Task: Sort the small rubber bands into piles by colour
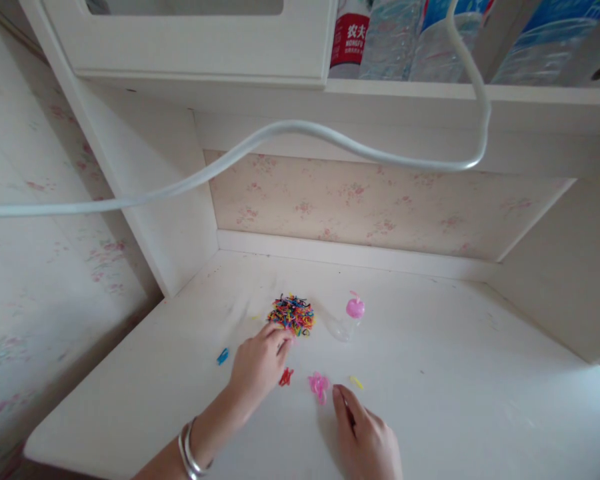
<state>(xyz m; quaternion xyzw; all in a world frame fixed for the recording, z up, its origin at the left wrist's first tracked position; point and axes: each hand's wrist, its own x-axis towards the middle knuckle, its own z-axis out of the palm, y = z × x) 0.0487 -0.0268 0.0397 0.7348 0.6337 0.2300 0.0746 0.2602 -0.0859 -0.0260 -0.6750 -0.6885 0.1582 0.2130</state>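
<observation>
My left hand (263,360) reaches to the near edge of a multicoloured heap of small rubber bands (293,313). Its thumb and fingers are pinched together, with a pink rubber band (293,340) showing at their tips. Lower right, my right hand (365,430) rests close to the table, thumb against forefinger; whatever it may hold is hidden. Just left of its fingertips lies a small cluster of pink rubber bands (319,385). Red rubber bands (286,377) sit beside my left wrist, blue ones (223,356) farther left, and a yellow one (356,382) above my right hand.
Behind the hands, a clear plastic container (344,330) lies near a pink apple-shaped lid (355,307). A white cable (300,127) crosses the view above the white table (455,387). Side panels and a shelf with bottles (349,40) enclose the back.
</observation>
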